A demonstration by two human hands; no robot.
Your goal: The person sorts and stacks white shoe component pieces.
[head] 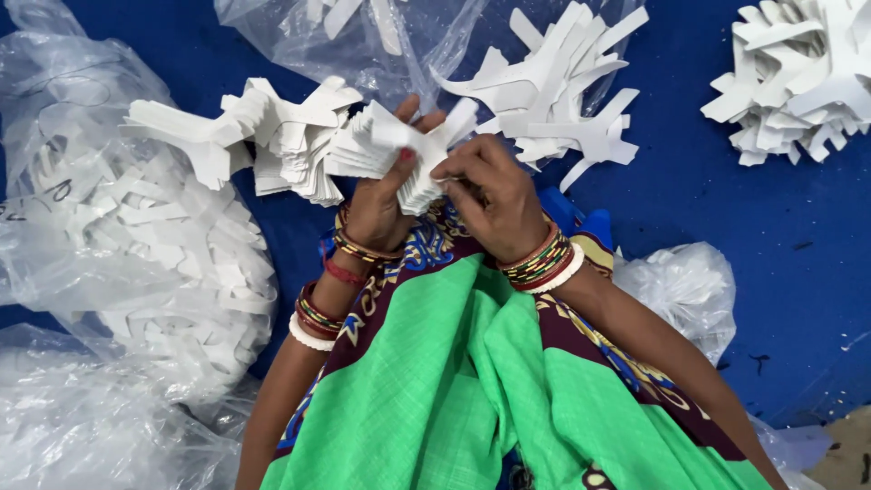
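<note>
White cutouts [399,150] gripped between both hands [435,195].

Both hands, left [379,204] and right [490,195], pinch white cutout stack [413,150] over blue sheet [726,209].

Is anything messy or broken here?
Nothing looks broken. The left hand and right hand hold a fanned stack of white cutouts. Other white cutout piles lie loosely spread on the blue surface, not squared up.
</note>
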